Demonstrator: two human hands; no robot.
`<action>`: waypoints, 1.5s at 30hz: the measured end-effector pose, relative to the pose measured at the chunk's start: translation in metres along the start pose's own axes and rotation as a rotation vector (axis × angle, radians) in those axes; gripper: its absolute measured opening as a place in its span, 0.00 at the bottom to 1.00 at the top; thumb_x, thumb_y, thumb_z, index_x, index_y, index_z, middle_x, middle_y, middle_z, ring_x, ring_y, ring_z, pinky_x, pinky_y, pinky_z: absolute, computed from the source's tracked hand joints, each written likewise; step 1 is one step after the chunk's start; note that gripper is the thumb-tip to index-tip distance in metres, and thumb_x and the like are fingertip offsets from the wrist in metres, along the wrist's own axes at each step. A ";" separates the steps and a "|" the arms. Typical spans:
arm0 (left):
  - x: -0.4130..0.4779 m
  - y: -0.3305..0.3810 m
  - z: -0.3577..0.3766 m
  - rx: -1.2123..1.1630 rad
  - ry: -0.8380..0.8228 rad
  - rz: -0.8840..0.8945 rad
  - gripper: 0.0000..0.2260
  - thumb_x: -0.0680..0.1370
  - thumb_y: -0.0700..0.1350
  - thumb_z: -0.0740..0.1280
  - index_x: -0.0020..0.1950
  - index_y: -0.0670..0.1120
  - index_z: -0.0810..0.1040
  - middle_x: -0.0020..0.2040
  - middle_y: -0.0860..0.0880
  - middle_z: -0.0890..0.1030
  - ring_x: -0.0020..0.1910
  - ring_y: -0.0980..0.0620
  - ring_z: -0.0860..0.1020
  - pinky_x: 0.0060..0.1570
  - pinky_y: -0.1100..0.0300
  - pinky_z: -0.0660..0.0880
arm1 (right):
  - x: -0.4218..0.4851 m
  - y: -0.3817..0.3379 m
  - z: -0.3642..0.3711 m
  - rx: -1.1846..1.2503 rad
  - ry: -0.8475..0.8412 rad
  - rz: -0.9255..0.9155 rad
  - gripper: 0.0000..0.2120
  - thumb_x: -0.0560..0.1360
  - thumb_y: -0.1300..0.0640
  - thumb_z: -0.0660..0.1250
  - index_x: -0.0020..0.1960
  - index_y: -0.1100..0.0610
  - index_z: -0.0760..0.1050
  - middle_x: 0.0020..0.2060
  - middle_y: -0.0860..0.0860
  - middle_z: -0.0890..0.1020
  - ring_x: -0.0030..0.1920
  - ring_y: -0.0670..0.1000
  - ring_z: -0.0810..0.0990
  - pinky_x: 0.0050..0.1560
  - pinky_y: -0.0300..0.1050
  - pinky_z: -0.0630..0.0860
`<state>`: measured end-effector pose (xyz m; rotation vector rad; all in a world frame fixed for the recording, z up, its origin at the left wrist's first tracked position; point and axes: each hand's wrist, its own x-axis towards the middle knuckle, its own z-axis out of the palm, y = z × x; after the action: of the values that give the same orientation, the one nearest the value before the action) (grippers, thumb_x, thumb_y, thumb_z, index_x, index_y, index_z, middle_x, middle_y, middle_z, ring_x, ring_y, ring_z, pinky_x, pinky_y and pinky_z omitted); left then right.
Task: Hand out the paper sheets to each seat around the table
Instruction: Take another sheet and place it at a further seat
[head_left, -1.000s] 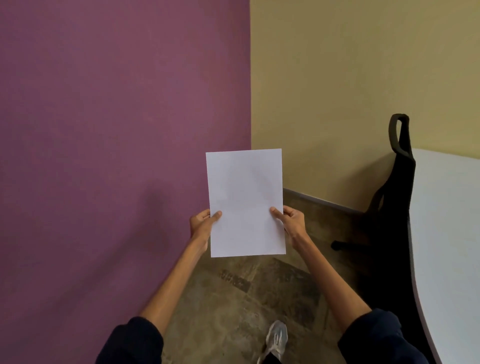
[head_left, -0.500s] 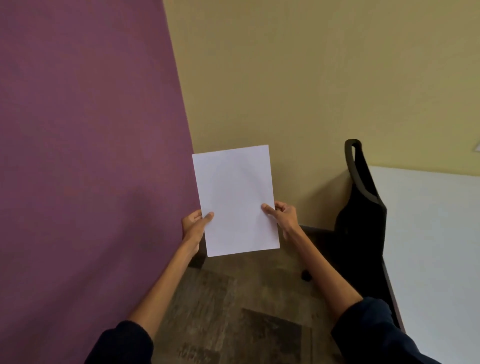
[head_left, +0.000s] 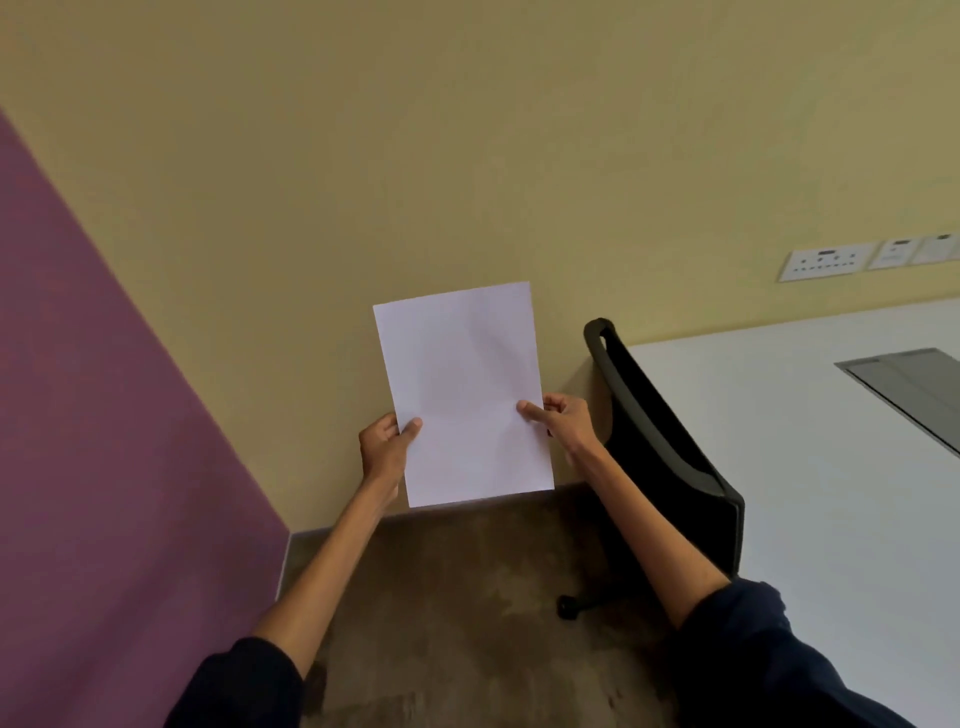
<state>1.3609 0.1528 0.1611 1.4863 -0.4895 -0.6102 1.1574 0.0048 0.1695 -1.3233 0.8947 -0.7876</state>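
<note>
A yellow wall (head_left: 467, 156) meets a purple wall (head_left: 104, 415) above brown carpet (head_left: 467, 597). The left hand (head_left: 383, 448) and right hand (head_left: 563, 418) pinch the paper sheets (head_left: 462, 392) by their side edges, thumbs in front, held in the air left of a black chair (head_left: 660, 452) at the white table (head_left: 831, 493).

Paper sheets (head_left: 462, 395): smooth, matt white. Table (head_left: 810, 467): smooth white top, slight sheen. Chair (head_left: 660, 441): black matt back. Floor (head_left: 467, 597): brown, mottled, rough-looking. Walls (head_left: 415, 156): matt paint.
</note>
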 end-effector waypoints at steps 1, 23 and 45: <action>0.021 0.005 0.010 0.011 -0.032 0.006 0.09 0.77 0.35 0.69 0.57 0.37 0.80 0.55 0.43 0.83 0.52 0.44 0.82 0.57 0.50 0.78 | 0.015 -0.004 -0.002 0.004 0.029 -0.016 0.06 0.71 0.58 0.76 0.46 0.60 0.83 0.39 0.49 0.87 0.36 0.46 0.85 0.34 0.36 0.78; 0.238 0.088 0.397 0.083 -0.767 0.084 0.06 0.75 0.39 0.72 0.52 0.44 0.81 0.48 0.48 0.84 0.40 0.53 0.84 0.38 0.63 0.81 | 0.199 -0.063 -0.253 0.141 0.603 -0.159 0.04 0.71 0.60 0.76 0.45 0.59 0.84 0.43 0.54 0.86 0.45 0.54 0.84 0.52 0.53 0.82; 0.188 -0.067 0.666 0.407 -1.239 -0.139 0.24 0.72 0.36 0.75 0.65 0.36 0.69 0.60 0.33 0.79 0.55 0.40 0.80 0.56 0.45 0.78 | 0.148 0.055 -0.409 0.177 1.197 0.193 0.07 0.74 0.62 0.73 0.49 0.65 0.82 0.46 0.58 0.85 0.44 0.55 0.84 0.41 0.46 0.82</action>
<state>1.0686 -0.4758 0.1066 1.3708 -1.5292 -1.6131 0.8612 -0.3082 0.0895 -0.4913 1.7830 -1.4880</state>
